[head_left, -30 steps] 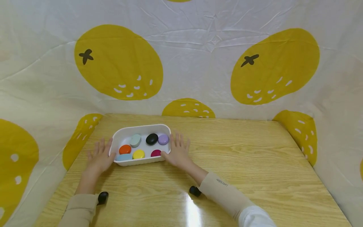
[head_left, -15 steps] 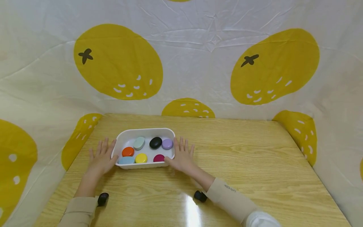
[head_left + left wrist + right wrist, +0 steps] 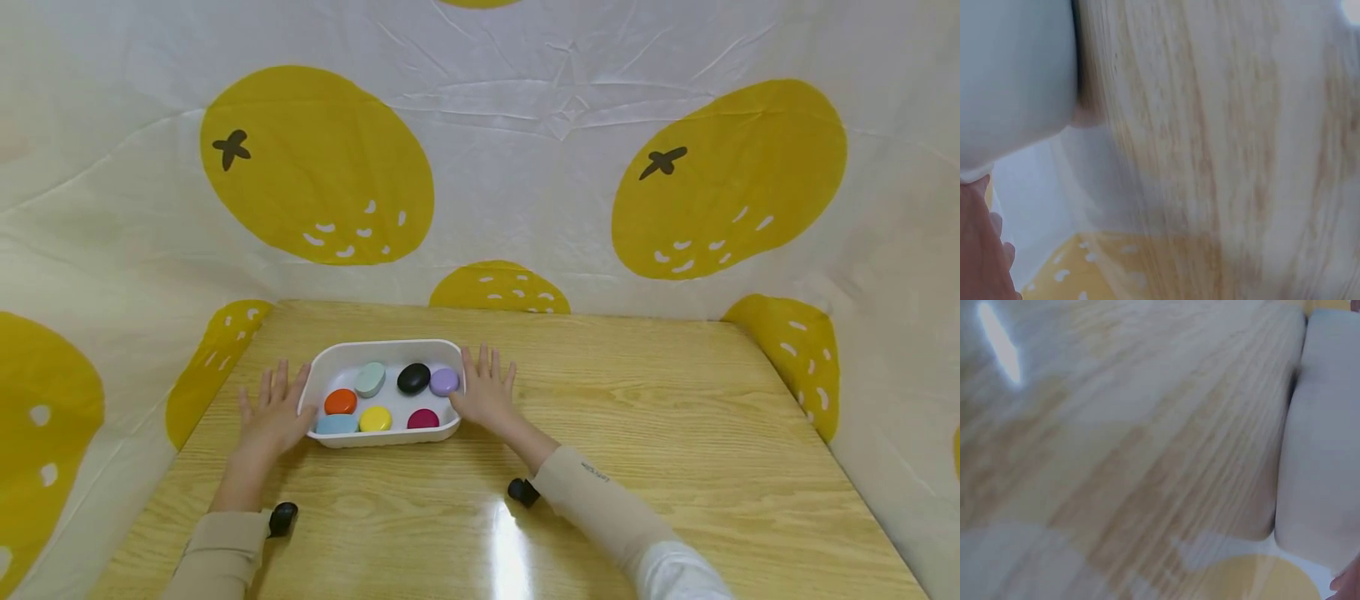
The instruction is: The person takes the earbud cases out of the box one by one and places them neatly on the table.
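A white plastic tray [image 3: 375, 441] sits on the wooden table in the head view. Inside lie several smooth, rounded pieces: a pale green one [image 3: 370, 379], a black one [image 3: 414, 379], a purple one [image 3: 444, 382], an orange one [image 3: 341, 402], a light blue one [image 3: 337, 425], a yellow one [image 3: 375, 419] and a magenta one [image 3: 423, 419]. My left hand [image 3: 274, 418] is at the tray's left end, fingers spread and thumb against the rim. At the right end, my right hand [image 3: 487, 400] has its fingers spread and its thumb at the rim. Both wrist views show the tray's outer wall.
The wooden table [image 3: 637, 433] extends right of the tray. Behind it hangs a white cloth [image 3: 517, 183] with yellow fruit prints, also along both sides. A black wrist device [image 3: 282, 519] shows at the left sleeve, another black device [image 3: 523, 492] at the right.
The tray has shifted right and slightly nearer, both hands along with it, then stayed nearly still. My right hand has since slid forward, its thumb leaving the front corner for the right rim.
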`<state>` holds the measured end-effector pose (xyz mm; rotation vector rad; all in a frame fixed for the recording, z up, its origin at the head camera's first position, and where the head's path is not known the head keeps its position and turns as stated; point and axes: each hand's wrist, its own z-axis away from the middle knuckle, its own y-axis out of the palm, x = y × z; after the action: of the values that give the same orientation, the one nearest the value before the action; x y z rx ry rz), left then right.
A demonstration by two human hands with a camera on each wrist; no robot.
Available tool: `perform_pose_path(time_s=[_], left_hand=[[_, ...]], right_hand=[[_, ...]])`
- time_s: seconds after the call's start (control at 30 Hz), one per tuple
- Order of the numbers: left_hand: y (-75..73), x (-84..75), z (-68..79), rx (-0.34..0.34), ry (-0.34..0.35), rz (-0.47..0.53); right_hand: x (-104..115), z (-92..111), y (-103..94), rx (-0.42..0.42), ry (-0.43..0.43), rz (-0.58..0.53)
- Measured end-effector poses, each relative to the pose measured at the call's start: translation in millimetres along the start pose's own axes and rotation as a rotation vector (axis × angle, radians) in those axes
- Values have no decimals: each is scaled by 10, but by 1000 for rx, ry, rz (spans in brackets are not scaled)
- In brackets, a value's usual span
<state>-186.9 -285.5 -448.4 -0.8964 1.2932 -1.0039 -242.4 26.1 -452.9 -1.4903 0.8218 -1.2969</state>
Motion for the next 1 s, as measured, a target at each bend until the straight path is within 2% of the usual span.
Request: perform_pose_path(time_s=[0.23,0.43,1.0], left_hand=[[8,17,-34,13,5,0],[9,3,-10,9,32,-19],[138,-125,360,-37,128,-108]], right_hand=[[25,44,-10,2,5,35],[20,166,22,0,2,85],[-76,844,50,-49,-20,51]])
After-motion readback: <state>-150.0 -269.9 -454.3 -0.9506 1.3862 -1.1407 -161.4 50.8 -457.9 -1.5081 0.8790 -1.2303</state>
